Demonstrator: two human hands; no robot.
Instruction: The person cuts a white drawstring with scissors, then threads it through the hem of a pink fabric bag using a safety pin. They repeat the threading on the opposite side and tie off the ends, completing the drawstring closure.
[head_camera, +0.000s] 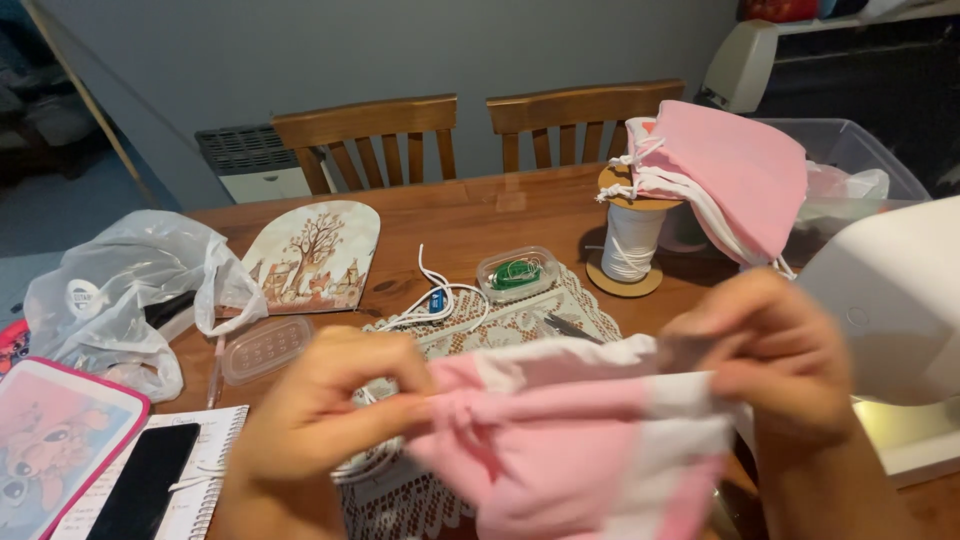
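Both your hands, left hand (335, 400) and right hand (770, 355), pinch the pink-and-white pouch (580, 440) at opposite ends, keeping its top stretched taut above the table (500, 210)

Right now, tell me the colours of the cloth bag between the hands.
Pink with white bands on the cloth bag; head view shows it.

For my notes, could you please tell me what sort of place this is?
Probably a home dining table used for sewing: wooden slat-back chairs, a spool of white cord, a white sewing machine.
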